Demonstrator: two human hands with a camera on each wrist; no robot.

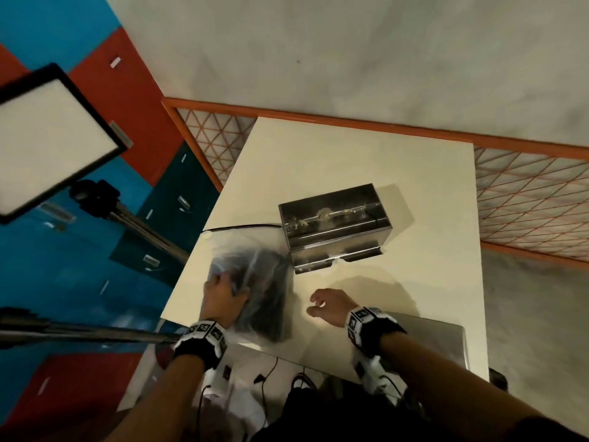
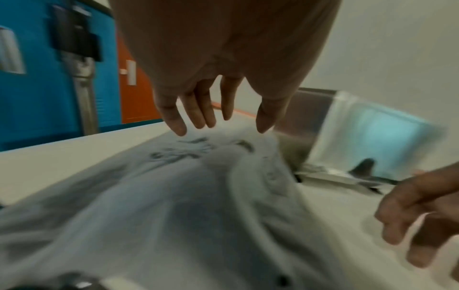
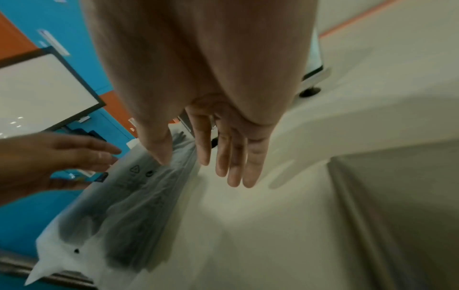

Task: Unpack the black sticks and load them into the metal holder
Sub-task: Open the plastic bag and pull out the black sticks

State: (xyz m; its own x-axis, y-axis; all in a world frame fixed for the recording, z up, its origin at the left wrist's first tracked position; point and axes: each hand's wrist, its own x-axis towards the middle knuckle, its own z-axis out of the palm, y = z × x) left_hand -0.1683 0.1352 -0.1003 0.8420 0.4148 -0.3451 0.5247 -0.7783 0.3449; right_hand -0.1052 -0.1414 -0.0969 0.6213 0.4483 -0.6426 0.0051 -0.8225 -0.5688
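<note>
A translucent plastic bag [image 1: 264,291] with the black sticks [image 1: 271,314] inside lies on the near left of the cream table [image 1: 350,154]. My left hand [image 1: 223,282] is over the bag's left side, fingers straight, tips at or just above the plastic [image 2: 211,121]. The metal holder [image 1: 334,224], a shiny box, stands just beyond the bag, to its right. My right hand [image 1: 315,306] hovers over bare table to the right of the bag, fingers relaxed and holding nothing [image 3: 223,166]. The bag [image 3: 129,215] looks closed around the sticks.
A grey flat slab [image 1: 430,333] lies at the table's near right corner. A light panel on a tripod [image 1: 54,138] stands off the table's left edge. A thin black cable [image 1: 242,225] runs by the holder. Blue and red lockers [image 1: 79,266] are behind.
</note>
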